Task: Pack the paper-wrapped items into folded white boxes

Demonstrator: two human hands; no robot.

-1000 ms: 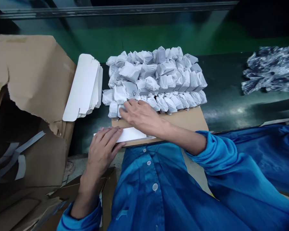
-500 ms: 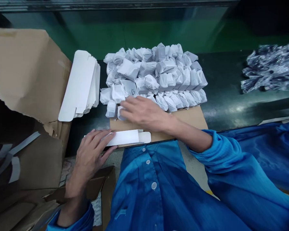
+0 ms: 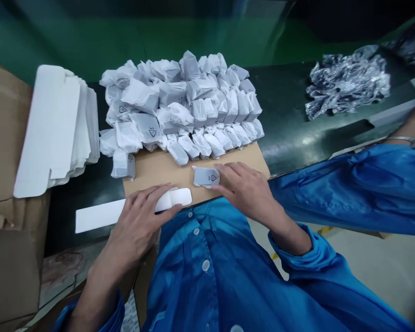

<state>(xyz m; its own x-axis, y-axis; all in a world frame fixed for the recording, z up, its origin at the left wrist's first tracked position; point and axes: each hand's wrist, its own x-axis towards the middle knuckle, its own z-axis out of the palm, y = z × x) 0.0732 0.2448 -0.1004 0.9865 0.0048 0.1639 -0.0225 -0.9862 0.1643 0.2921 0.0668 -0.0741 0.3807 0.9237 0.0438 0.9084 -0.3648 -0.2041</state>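
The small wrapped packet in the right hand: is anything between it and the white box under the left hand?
Nothing visible: only bare cardboard shows between the wrapped packet and the white box's end flap.

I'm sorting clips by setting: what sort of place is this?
Probably a packing station in a factory or workshop: there are rows of small wrapped packets, a stack of flattened white cartons and a large cardboard box.

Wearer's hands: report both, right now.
Left hand: closed on the white carton.
Right hand: holding the wrapped packet by one end.
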